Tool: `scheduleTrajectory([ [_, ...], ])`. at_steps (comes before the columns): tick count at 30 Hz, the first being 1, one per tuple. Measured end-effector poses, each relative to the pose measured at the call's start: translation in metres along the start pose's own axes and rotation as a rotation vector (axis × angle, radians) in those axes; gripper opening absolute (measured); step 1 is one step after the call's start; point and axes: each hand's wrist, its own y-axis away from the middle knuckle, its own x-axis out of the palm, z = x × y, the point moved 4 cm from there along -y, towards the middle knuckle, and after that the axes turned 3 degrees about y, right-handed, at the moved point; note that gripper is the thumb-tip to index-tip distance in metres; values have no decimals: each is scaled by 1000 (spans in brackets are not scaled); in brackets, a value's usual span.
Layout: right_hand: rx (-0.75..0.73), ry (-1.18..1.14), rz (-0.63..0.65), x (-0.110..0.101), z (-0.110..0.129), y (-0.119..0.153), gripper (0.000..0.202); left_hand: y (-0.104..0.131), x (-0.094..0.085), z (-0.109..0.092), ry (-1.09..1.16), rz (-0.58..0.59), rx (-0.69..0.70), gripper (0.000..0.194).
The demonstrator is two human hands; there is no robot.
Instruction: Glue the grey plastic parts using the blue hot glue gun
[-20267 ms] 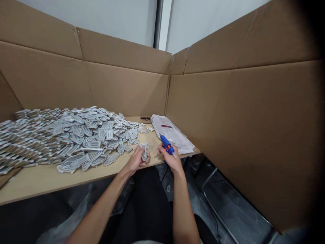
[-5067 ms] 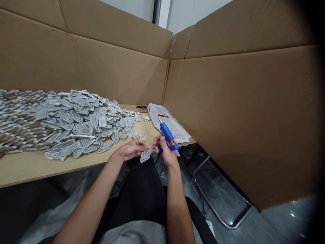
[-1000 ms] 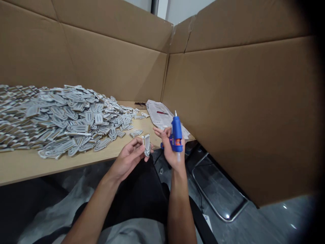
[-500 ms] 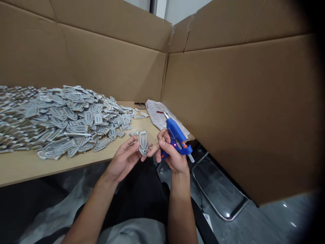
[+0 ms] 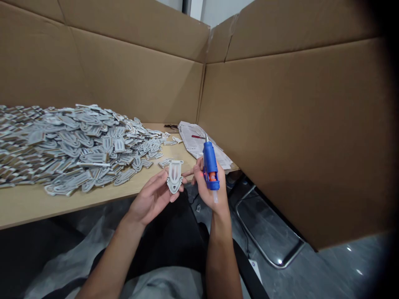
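Observation:
A small grey shield-shaped plastic piece (image 5: pixel 175 176), with long slots and a hole at its pointed lower end, is pinched in my left hand (image 5: pixel 152 197). Its face is turned toward me. My right hand (image 5: pixel 209 194) is closed around a blue hot glue gun (image 5: pixel 210 162), whose metal nozzle points up and away. From the gun's back end sticks a clear glue stick, and a small red light glows at its side. One finger of the right hand reaches toward the right edge of the grey piece; whether it touches is hard to tell.
Many similar grey pieces (image 5: pixel 90 145) lie heaped on the wooden table (image 5: pixel 93 202) at left. A printed paper sheet (image 5: pixel 190 141) with a dark red object lies at the far right corner. Cardboard walls (image 5: pixel 140 74) stand behind and at right. A metal-framed chair (image 5: pixel 280 263) stands below.
My right hand has rotated the glue gun from a leftward slant to nearly upright. The grey piece in my left hand has turned to face me more squarely.

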Motion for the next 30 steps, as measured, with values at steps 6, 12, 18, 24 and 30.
scheduleTrajectory([
  [6,29,-21,27,-2,10,2,21,0,-1,1,-5,26,19,24],
  [12,110,-61,165,10,14,5,35,0,-2,5,-31,79,33,23],
  [18,143,-62,189,14,12,8,34,2,-2,5,-39,81,15,17],
  [24,119,-24,160,12,18,8,32,3,1,4,-24,79,4,19],
  [30,116,-60,178,11,18,7,34,3,5,4,-34,93,-6,23],
])
